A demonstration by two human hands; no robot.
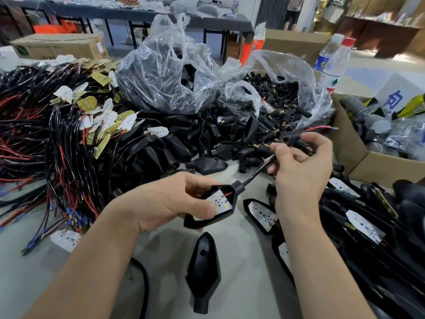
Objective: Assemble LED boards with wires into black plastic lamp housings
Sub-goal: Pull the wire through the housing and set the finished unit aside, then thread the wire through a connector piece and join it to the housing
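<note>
a long dark table (96, 13) spans the back, orange stools (62, 26) beneath it, sunlight on the pale floor (377, 66)

Premises: a small assembly workshop or factory floor. The worktable (241, 245) carries bulk stock: a heap of wired LED boards (69, 125), loose black lamp housings (179, 143) and clear plastic bags (165, 84) of further black parts. Cardboard cartons (59, 46) stand around it. A long table (161, 16) behind holds more bagged material.
</note>
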